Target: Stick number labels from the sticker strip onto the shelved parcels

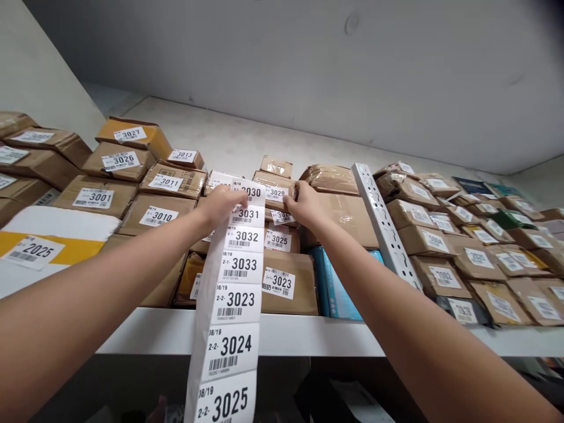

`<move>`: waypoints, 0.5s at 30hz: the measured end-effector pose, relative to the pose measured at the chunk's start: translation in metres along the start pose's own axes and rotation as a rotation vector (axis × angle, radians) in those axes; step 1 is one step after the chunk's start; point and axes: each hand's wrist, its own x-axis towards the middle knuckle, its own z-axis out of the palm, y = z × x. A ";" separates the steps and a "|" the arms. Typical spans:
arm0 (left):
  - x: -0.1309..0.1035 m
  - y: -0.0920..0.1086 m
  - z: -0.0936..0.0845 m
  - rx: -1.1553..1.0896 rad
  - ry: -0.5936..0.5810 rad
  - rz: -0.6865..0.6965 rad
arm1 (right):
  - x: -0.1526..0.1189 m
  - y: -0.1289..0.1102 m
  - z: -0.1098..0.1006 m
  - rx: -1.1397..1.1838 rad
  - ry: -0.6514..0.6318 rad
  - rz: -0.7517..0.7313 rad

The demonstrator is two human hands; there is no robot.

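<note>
My left hand point(222, 202) is closed on a long strip of white number labels point(238, 298), pinching it near its top. The strip hangs down past the shelf edge, printed 3030, 3031, 3032, 3033, then 3023 to 3025. My right hand point(305, 202) grips the right side of a small cardboard box point(261, 178) labelled 3029, thumb on its front face; the other fingers are partly hidden. On top of that box rests a smaller plain box point(277, 167). Below are boxes labelled 3025 and a larger cardboard box point(304, 285) labelled 3023.
Labelled parcels are stacked on a white shelf point(335, 341). A perforated metal upright point(385, 226) stands right of my right hand, with more parcels point(445, 277) beyond. A blue package point(341, 288) sits beside the 3023 box. Dark objects lie beneath the shelf.
</note>
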 end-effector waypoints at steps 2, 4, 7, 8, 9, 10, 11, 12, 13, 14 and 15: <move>-0.001 0.002 0.002 0.031 0.000 -0.003 | -0.002 0.003 0.004 0.010 0.005 -0.033; -0.002 0.005 0.004 0.054 0.011 -0.019 | -0.005 0.004 0.006 0.009 0.001 -0.057; -0.002 0.005 0.004 0.104 0.048 -0.037 | -0.009 0.002 0.003 0.005 -0.031 -0.069; -0.003 0.005 0.003 0.124 0.050 -0.023 | -0.010 0.001 0.001 0.003 -0.045 -0.065; -0.005 0.004 0.002 0.140 0.050 0.004 | -0.012 0.001 -0.002 -0.003 -0.053 -0.056; -0.008 0.003 0.001 0.144 0.050 0.039 | -0.014 0.000 -0.005 -0.006 -0.045 -0.049; -0.012 0.003 0.001 0.134 0.049 0.073 | -0.017 -0.001 -0.008 0.002 -0.013 -0.051; -0.017 0.002 0.001 0.108 0.042 0.095 | -0.021 -0.003 -0.013 0.037 0.035 -0.064; -0.023 0.002 0.001 0.073 0.032 0.099 | -0.026 -0.005 -0.017 0.118 0.071 -0.087; -0.030 0.002 0.002 0.035 0.012 0.087 | -0.032 -0.008 -0.022 0.252 0.069 -0.120; -0.037 0.003 0.005 0.003 -0.017 0.068 | -0.038 -0.012 -0.026 0.422 0.015 -0.154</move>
